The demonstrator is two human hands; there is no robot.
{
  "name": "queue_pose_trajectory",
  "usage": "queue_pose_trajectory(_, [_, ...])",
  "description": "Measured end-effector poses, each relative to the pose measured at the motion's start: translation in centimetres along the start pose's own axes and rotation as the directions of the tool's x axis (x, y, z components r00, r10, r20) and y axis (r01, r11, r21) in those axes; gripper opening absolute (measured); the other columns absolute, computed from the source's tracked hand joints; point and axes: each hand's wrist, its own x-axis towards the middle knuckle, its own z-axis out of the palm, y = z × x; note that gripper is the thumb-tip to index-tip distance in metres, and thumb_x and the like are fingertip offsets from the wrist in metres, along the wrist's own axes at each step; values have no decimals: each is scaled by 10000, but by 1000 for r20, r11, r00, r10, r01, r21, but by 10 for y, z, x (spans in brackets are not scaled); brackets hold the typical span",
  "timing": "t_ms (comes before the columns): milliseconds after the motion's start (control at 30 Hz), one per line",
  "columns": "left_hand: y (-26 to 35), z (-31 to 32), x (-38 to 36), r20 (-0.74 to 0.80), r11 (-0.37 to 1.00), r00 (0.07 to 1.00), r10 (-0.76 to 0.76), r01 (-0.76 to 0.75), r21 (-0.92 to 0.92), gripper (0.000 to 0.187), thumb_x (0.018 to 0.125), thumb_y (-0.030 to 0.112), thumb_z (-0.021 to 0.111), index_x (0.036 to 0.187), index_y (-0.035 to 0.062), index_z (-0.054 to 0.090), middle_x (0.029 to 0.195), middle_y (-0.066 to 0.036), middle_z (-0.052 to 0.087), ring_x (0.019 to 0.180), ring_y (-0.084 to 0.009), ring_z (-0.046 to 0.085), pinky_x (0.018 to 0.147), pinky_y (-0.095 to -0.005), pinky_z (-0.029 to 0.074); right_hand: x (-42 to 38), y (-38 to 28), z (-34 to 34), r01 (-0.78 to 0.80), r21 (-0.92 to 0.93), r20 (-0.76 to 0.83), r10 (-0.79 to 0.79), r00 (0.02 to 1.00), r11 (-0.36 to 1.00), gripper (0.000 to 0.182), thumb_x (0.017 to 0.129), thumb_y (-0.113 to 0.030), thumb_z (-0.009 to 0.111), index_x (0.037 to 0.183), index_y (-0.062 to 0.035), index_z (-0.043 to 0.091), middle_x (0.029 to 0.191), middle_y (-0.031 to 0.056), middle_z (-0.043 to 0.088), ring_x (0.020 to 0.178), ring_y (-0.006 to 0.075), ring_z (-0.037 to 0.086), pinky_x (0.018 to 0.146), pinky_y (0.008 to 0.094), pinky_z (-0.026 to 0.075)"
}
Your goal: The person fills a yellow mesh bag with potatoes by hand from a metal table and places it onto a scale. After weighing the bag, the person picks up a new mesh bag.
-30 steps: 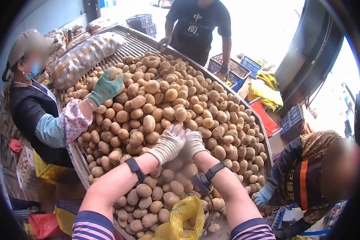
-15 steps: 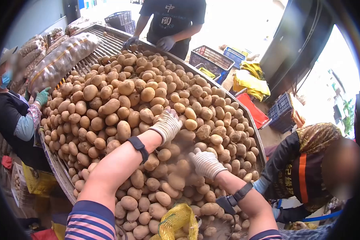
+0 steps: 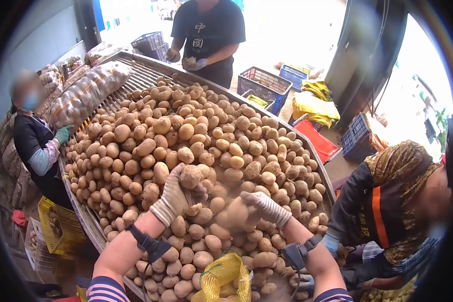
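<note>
Potatoes lie in a large heap on a metal-edged sorting table. My left hand, in a striped knit glove, is closed around a potato over the middle of the heap. To its right, my right hand, gloved too, is closed at the side of a motion-blurred potato. A yellow mesh bag is at the near edge, below and between my two hands, with its mouth partly open.
Across the table a person holds potatoes. Another person touches a full mesh sack at left; one more bends at right. Crates stand behind the table, and a yellow crate at lower left.
My left hand has drawn back toward me and now holds a potato. My right hand has shifted slightly right, beside a blurred potato. The person across has lifted both hands off the heap.
</note>
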Motion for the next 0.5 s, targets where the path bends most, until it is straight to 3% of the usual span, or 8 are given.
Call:
queue_pose_trajectory(33, [-7,-8,-10,-49,994,999,-9,4,-105,525,896,547,432,876,70,649,621,-74,597,635,-265,612,642,-469,526,12,-8,6,-5,-192,11,7,1000,981,473,877,-500,585,887,-40,695,813,49,642,739,168,599,700,309,496])
queue_pose_trajectory(100, [-16,-17,-29,-110,972,992,-66,39,-232,525,887,568,424,855,83,621,640,-46,566,607,-240,559,673,-476,522,47,-36,17,313,-799,97,-403,910,514,437,908,-474,510,806,-84,681,871,130,654,881,332,609,828,425,455])
queue_pose_trajectory(133, [-19,-15,-38,-136,984,990,-33,9,-179,527,884,576,426,855,85,614,650,-45,568,614,-237,559,684,-475,522,68,-42,24,228,-970,143,-553,821,87,358,891,-404,516,884,-77,661,936,125,640,948,288,596,853,420,433])
queue_pose_trajectory(167, [-21,-14,-45,-160,992,987,4,-23,-122,529,880,584,428,855,87,606,659,-44,570,621,-233,560,695,-475,522,100,-36,28,67,-996,94,-598,796,-66,276,826,-294,572,990,-80,631,939,92,617,1008,270,570,905,452,403])
queue_pose_trajectory(300, [-24,-38,-55,-169,961,986,5,-52,-272,634,873,608,427,982,16,625,707,-74,615,719,-266,610,773,-490,513,169,-21,45,-271,-910,-107,-454,885,-313,371,808,-219,557,1144,-69,603,1132,165,560,1154,356,479,1010,596,276])
queue_pose_trajectory(333, [-22,-41,-60,-163,935,986,-34,-27,-355,665,865,623,445,1005,-2,622,733,-84,627,736,-285,619,803,-489,509,182,-22,43,-252,-921,-151,-324,934,-298,416,809,-220,556,1188,-52,589,1177,158,545,1169,342,472,1038,592,257])
queue_pose_trajectory(433, [-21,-50,-64,-28,915,1000,3,-14,-404,673,850,641,488,1000,-3,613,770,-91,641,785,-292,638,837,-471,508,169,-25,42,-266,-917,-125,-417,900,-299,336,783,-195,576,1095,-80,628,1128,155,574,1133,310,505,954,515,368])
queue_pose_trajectory(500, [-24,-59,-65,21,904,999,36,-24,-427,658,861,618,489,1030,-8,604,783,-92,643,817,-293,642,847,-466,507,157,-39,36,-215,-969,-174,-282,943,-121,291,734,-194,628,1002,-82,639,1092,146,594,1079,288,544,874,482,424])
